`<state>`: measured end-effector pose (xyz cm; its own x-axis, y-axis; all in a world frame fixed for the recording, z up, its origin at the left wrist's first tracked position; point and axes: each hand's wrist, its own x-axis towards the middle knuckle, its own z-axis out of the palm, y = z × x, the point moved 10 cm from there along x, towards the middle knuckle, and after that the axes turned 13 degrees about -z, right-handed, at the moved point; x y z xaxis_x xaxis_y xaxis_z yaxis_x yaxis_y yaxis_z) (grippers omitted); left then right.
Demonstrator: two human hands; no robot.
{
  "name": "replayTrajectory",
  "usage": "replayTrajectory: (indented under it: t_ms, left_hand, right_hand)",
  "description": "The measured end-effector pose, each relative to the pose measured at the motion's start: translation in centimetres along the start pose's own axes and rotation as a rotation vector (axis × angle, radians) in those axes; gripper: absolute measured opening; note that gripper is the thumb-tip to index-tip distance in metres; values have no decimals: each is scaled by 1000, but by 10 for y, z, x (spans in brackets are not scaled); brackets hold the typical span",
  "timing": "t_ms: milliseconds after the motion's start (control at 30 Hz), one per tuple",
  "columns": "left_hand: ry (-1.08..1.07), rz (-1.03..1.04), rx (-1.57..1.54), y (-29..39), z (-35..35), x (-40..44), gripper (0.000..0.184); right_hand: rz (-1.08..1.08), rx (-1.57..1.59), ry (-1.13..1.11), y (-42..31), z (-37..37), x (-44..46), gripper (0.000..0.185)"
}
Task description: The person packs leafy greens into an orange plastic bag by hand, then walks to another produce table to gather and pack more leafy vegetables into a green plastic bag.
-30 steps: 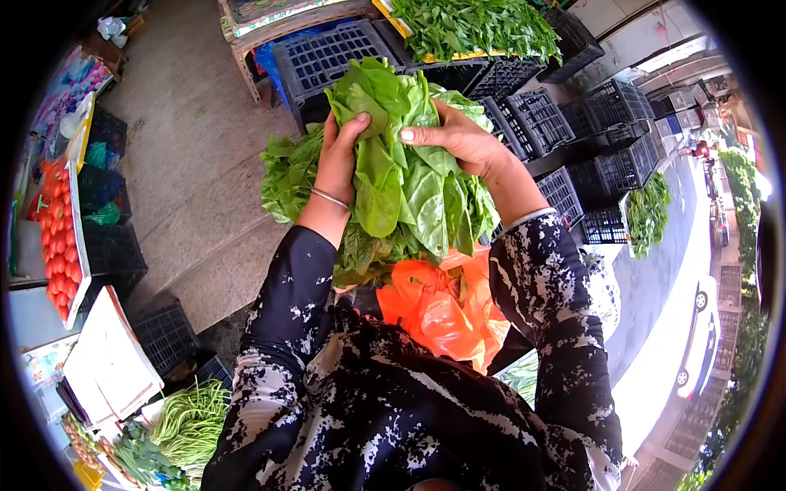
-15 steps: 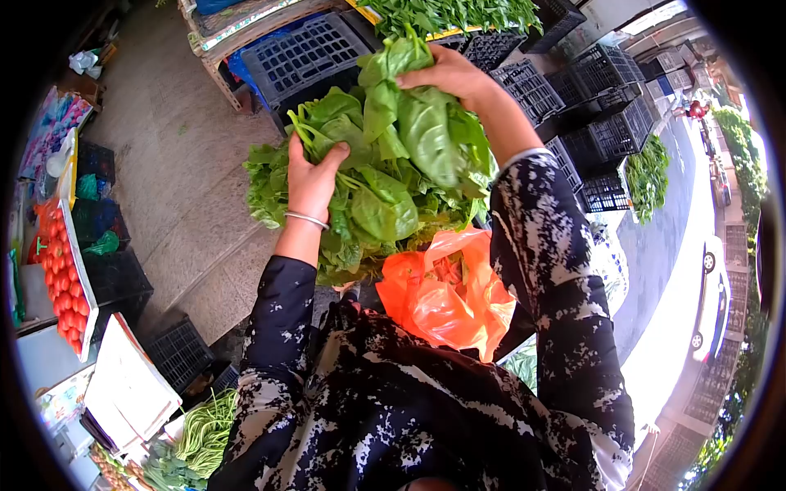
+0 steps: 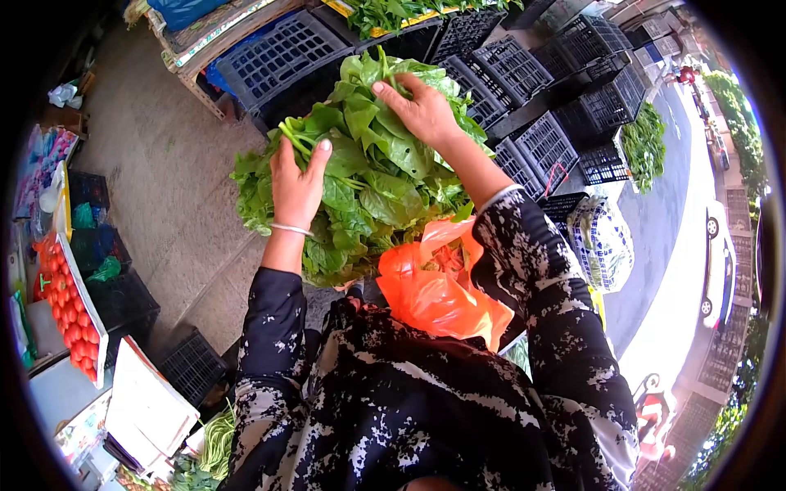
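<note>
Leafy greens (image 3: 385,196), one heap: beyond the orange bag (image 3: 434,290), along the near edge of a black crate (image 3: 282,57); support hidden. Stems (image 3: 295,137) at the left: ends toward upper left, long axis slanting down rightward into the leaves. Left hand (image 3: 296,192): thumb and fingers around these stems. Right hand (image 3: 431,116): upon leaves at the heap's far side; grip cannot be told. Against the preceding frame: right hand lowered, its formerly raised bunch now down among the heap
</note>
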<state>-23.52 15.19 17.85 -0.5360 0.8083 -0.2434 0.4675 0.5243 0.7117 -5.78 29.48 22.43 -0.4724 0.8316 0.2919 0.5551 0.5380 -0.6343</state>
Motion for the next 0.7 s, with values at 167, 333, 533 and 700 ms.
replayTrajectory:
  t_ms: [167,333,533,700]
  left_hand:
    - [45,219,-141,6,33,-27,86]
    - [150,167,226,-11,76,-29,87]
    - [148,133,377,-25,99,-18,89]
    - [199,151,367,-26,101,-23,90]
  right_hand:
    - [-58,-232,-235,-6,24,-46,59]
    - [-84,-296,-236,4,53,-64,55]
    - [-72,-225,-153,18,65,-75,57]
    - [-90,-255,-131,17,62,-79,58]
